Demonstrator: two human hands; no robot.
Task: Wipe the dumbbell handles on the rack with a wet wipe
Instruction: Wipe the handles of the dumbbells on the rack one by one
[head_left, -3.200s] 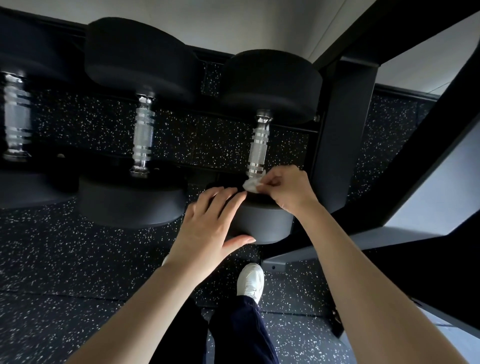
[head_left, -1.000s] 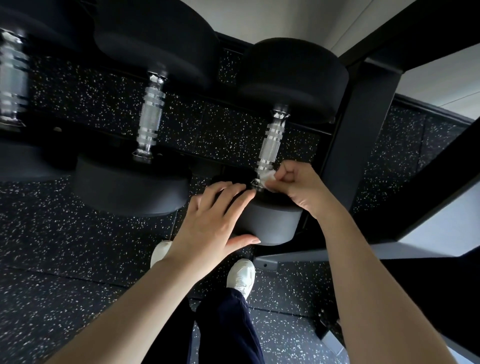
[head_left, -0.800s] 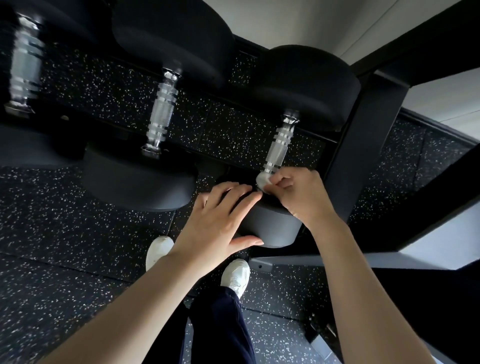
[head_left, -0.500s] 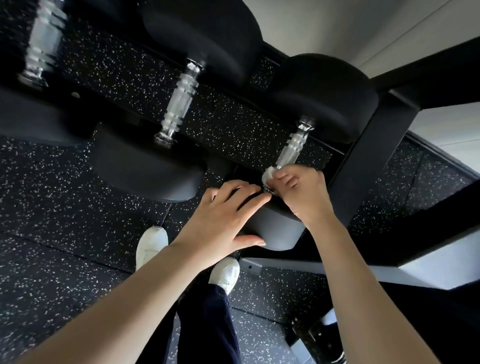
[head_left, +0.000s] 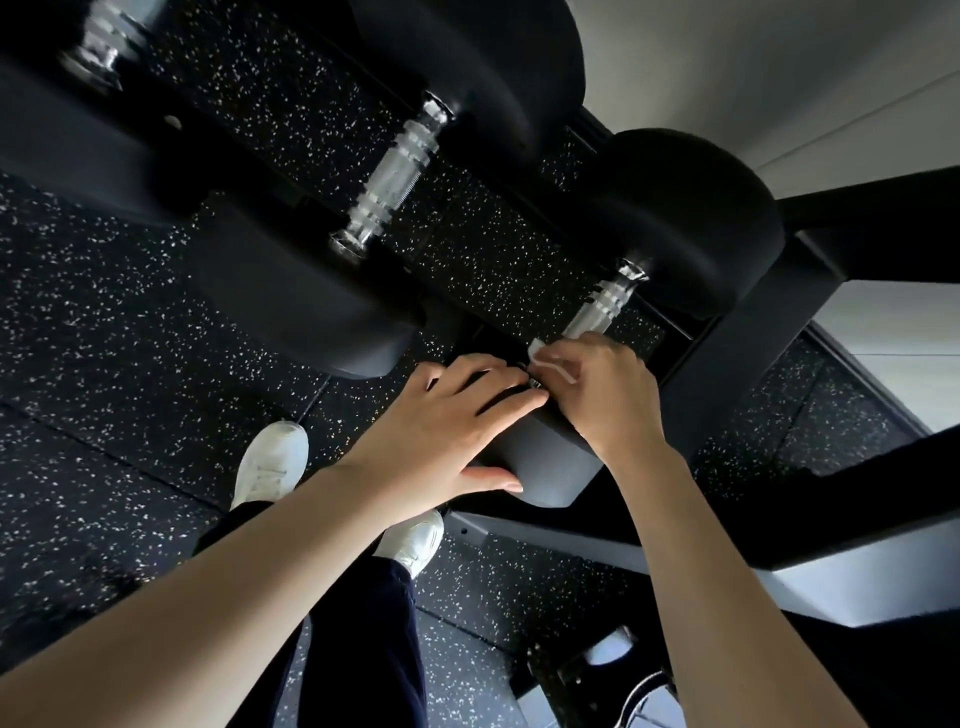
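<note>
Head view: right hand (head_left: 602, 395) pinches wet wipe (head_left: 543, 361) on dumbbell handle (head_left: 597, 312) (no readable writing); left hand (head_left: 441, 431) rests flat.

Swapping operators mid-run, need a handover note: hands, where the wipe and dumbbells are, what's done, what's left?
Right hand: pinches the small white wet wipe at the near end of the ridged chrome handle of the rightmost black dumbbell.
Left hand: fingers straight, resting flat on that dumbbell's near black head, steadying it.
Done: cannot tell how much of this handle has been wiped; the wipe sits at its near end.
Left: the rest of this handle if unwiped, probably the middle dumbbell's chrome handle, and the far-left chrome handle at the frame edge.
</note>
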